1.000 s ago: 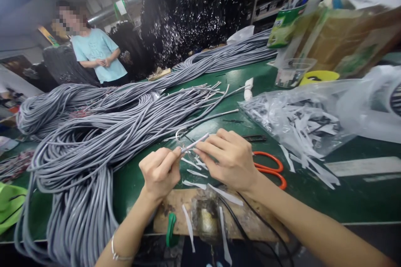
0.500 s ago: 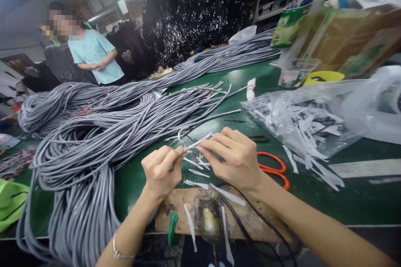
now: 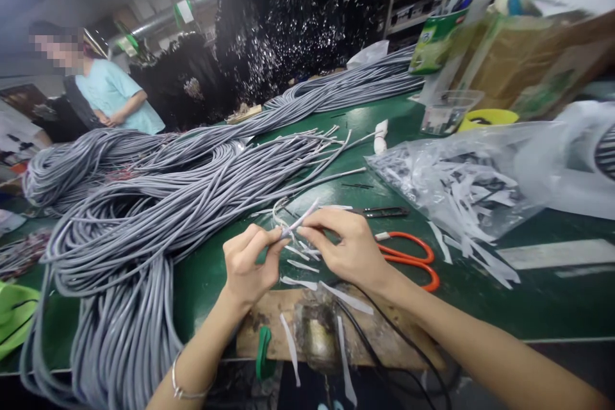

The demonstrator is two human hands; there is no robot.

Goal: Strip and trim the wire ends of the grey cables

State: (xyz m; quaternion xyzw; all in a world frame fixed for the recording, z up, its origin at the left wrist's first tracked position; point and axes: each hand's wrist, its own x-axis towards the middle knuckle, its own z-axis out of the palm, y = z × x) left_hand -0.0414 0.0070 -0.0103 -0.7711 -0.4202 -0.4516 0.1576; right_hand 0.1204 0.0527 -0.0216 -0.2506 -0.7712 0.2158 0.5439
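My left hand is closed in a pinch on a pale grey cable end, which points up and to the right over the table. The thumb and fingertips of my right hand are pinched against the same cable end from the right; whether a thin strip is also between them I cannot make out. Below the hands, white strips lie scattered on the green tabletop. Orange-handled scissors and dark metal snips rest to the right of my right hand.
Long grey cables are heaped on the left. A clear bag of strips lies at the right, near a yellow ring and a green can. In front is a wooden board bearing a metal device. Another person stands beyond.
My right hand has shifted slightly left and its fingers have curled lower along the cable end. More of the snips and scissors shows. The person behind has turned and appears further left.
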